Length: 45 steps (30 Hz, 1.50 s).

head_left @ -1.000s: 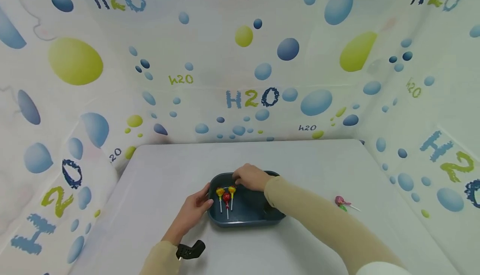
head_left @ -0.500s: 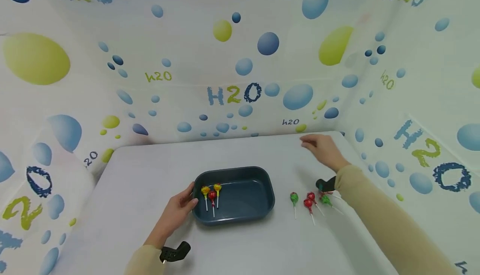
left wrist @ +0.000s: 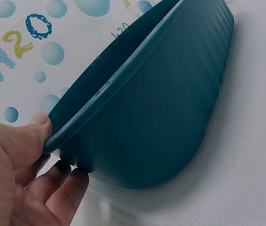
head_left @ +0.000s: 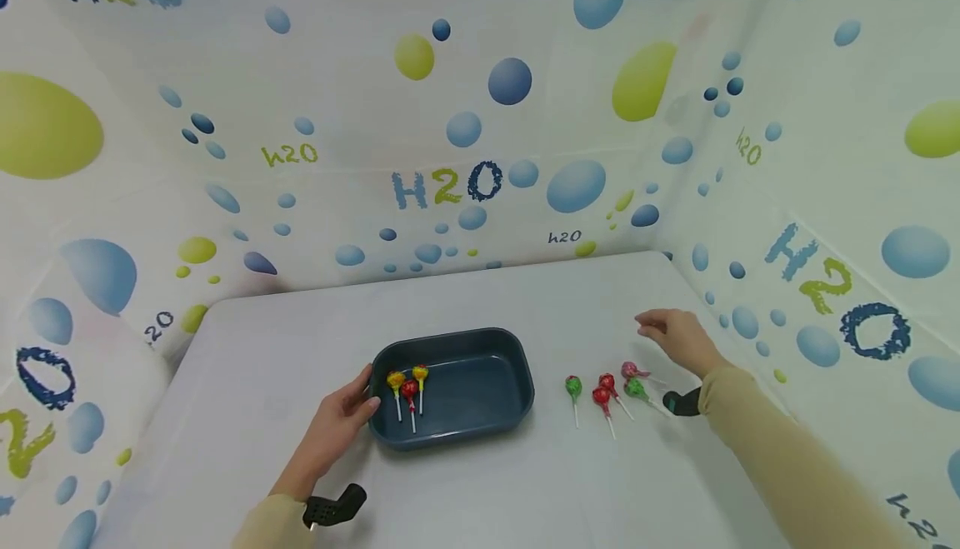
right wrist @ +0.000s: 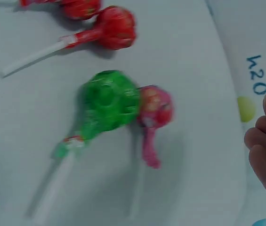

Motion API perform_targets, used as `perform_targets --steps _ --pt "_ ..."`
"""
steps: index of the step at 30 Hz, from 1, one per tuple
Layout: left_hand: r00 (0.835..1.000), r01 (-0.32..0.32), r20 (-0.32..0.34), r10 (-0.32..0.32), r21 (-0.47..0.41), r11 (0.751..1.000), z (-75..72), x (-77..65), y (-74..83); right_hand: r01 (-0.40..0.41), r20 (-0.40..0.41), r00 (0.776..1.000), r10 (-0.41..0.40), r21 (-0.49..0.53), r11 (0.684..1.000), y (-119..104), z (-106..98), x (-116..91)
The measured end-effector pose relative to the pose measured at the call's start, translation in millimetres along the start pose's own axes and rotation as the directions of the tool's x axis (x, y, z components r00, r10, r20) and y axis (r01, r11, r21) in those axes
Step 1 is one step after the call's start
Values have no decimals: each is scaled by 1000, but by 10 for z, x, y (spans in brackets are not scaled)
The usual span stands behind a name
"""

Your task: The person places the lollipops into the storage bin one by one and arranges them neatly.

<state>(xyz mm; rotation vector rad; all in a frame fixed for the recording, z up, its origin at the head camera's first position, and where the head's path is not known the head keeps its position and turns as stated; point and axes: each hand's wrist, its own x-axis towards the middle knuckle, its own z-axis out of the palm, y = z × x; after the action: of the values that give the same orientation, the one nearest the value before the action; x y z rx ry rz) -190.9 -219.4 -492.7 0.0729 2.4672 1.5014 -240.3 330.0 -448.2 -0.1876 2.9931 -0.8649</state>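
The work in hand is judged to be only part done. Inside the dish, at its left end, three lollipops are seen laid side by side: a red lollipop is flanked by a left yellow lollipop and a right yellow lollipop, with all three sticks pointed toward the near wall of the dish. That row may be counted as what is done so far.

Five more lollipops are found outside the dish, on the white table to its right, and these may be counted as what is left. Nearest to the dish, a green lollipop is set apart from the others. Farther from it, two red lollipops are bunched together, and farthest of all, a second green lollipop is overlapped with a pink lollipop.

The dish is steadied at its left end by the left hand, by which the rim is gripped between thumb and fingers. The right hand is held well to the right of the dish, beyond the pink lollipop; its fingers are loosely bent, and nothing is seen to be held in them. Whether the table is touched by that hand cannot be told.
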Motion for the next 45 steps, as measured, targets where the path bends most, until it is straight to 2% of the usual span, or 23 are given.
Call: perform_targets --steps 3,7,17,22,29,34,37,42,45 --pt "1000 5 -1 -5 -6 1000 -4 5 -4 -6 79 997 6 -5 1000 56 175 -71" --pt "1000 3 -4 -3 -14 1000 -8 16 0 -4 156 988 8 -23 1000 91 288 -108" --pt "1000 -7 1 7 -15 1000 -22 28 23 81 252 966 -64 -59 995 85 305 -70" --pt "1000 -7 1 7 -14 1000 -17 39 30 103 266 961 -76 -91 991 68 297 -73" --pt "1000 -10 4 10 -23 1000 -4 47 22 97 216 974 -74 -99 990 77 285 -86" --pt "1000 -7 0 7 -34 999 -2 44 4 52 111 993 -50 -14 999 -8 143 -15" --pt "1000 0 0 0 -40 999 -4 39 -10 8 32 999 -9 36 999 -117 25 29" --pt "1000 10 0 -10 -42 999 -4 29 -20 -73 -98 992 85 119 990 -292 -143 75" --pt "1000 1 -6 -2 -31 1000 9 42 -15 -104 -117 985 126 179 978 -378 -202 77"
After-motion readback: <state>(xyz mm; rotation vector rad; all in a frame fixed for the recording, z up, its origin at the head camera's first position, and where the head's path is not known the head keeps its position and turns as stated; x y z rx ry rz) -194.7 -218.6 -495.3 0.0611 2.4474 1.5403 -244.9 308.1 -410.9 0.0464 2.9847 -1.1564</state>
